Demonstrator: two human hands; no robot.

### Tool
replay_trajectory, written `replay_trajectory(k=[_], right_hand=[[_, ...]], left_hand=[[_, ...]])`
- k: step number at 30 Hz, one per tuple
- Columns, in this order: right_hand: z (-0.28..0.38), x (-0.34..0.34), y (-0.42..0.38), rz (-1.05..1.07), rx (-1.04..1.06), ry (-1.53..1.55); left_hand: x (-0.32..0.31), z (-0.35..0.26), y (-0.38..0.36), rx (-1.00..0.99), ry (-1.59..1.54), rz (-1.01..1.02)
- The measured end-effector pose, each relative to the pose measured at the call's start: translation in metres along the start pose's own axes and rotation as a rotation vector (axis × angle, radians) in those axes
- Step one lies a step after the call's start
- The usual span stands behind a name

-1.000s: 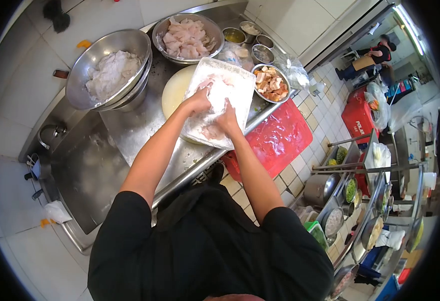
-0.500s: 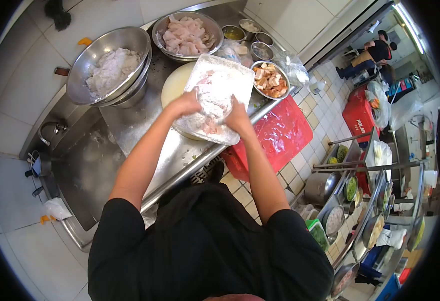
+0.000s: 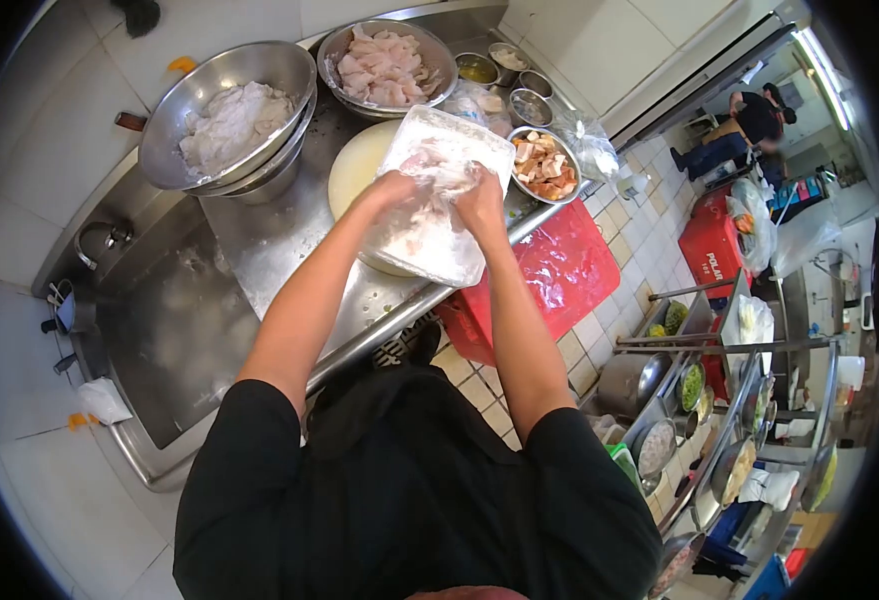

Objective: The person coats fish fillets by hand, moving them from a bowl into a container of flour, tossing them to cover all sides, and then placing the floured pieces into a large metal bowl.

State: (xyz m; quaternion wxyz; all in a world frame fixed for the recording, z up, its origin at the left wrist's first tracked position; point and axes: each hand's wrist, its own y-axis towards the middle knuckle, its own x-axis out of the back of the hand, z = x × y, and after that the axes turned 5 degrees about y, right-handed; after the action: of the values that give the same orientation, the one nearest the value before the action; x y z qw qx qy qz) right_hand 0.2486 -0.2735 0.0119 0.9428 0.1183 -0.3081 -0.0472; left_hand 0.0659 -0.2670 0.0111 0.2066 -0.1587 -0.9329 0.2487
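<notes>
Both hands are sunk in a white tray (image 3: 459, 262) of floured meat pieces (image 3: 421, 225), which is set on the steel counter (image 3: 279, 240) directly under them. The left hand (image 3: 391, 190) is curled over the pieces at the tray's left side, its fingers dusted white; whether anything is gripped inside it cannot be told. The right hand (image 3: 482, 203) is bent over the same heap just beside the left, fingers turned down into the flour, and its grasp cannot be told either. A round cream board (image 3: 356, 165) is seen under the tray, beyond the left hand. Further past the left hand, a big steel bowl (image 3: 221, 75) of white coated pieces is stacked on other bowls, and a second bowl (image 3: 429, 45) of raw pink meat is placed beyond both hands. Just past the right hand a smaller bowl (image 3: 544, 167) of brown and white cubes is found. Below the right forearm a red bin (image 3: 559, 280) is stood on the tiled floor.
</notes>
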Motion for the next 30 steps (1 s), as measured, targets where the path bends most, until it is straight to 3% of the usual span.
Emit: replay_trajectory(k=[1, 4, 8, 9, 12, 14, 16, 17, 20, 21, 24, 25, 27, 28, 30], right_hand=[[0.007, 0.003, 0.005, 0.045, 0.041, 0.005], [0.048, 0.025, 0.004, 0.334, -0.008, 0.263], [0.005, 0.022, -0.016, 0.088, -0.036, -0.006], [-0.027, 0.009, -0.017, 0.119, -0.133, -0.083], [-0.038, -0.011, -0.040, 0.298, -0.122, 0.376], [-0.068, -0.047, -0.041, 0.184, -0.092, 0.344], [-0.046, -0.051, -0.039, 0.199, -0.113, 0.621], [-0.064, -0.067, -0.035, 0.045, -0.004, 0.380], [-0.013, -0.022, -0.011, 0.143, -0.029, 0.311], [-0.010, -0.017, -0.003, 0.114, -0.029, 0.329], [0.014, 0.012, 0.018, 0.088, 0.052, 0.014], [0.009, 0.013, 0.025, 0.106, 0.108, 0.000], [0.012, 0.034, 0.036, 0.239, 0.026, 0.067], [0.016, 0.044, 0.042, 0.308, -0.014, 0.101], [-0.005, 0.039, 0.050, 0.248, -0.048, 0.049]], left_hand=[[0.011, -0.003, -0.006, 0.028, 0.056, -0.003], [0.015, -0.016, -0.045, -0.031, -0.348, -0.057], [-0.014, 0.023, -0.014, -0.249, -0.170, -0.218], [-0.018, 0.037, 0.001, -0.250, -0.145, -0.190], [-0.037, 0.028, -0.008, -0.142, -0.142, -0.201], [-0.048, 0.026, -0.006, -0.163, -0.151, -0.241], [-0.056, 0.038, 0.020, -0.234, -0.173, -0.272], [-0.058, 0.040, 0.023, -0.355, -0.206, -0.304], [-0.022, -0.030, -0.045, 0.015, -0.283, -0.070], [-0.017, -0.005, -0.008, -0.193, -0.172, -0.091], [0.017, -0.044, -0.018, 0.018, 0.132, -0.064], [0.024, -0.046, -0.006, -0.076, 0.171, -0.087], [0.032, -0.042, 0.022, -0.265, 0.245, -0.137], [0.034, -0.046, 0.031, -0.271, 0.286, -0.133], [0.032, -0.054, 0.050, -0.285, 0.367, -0.122]])
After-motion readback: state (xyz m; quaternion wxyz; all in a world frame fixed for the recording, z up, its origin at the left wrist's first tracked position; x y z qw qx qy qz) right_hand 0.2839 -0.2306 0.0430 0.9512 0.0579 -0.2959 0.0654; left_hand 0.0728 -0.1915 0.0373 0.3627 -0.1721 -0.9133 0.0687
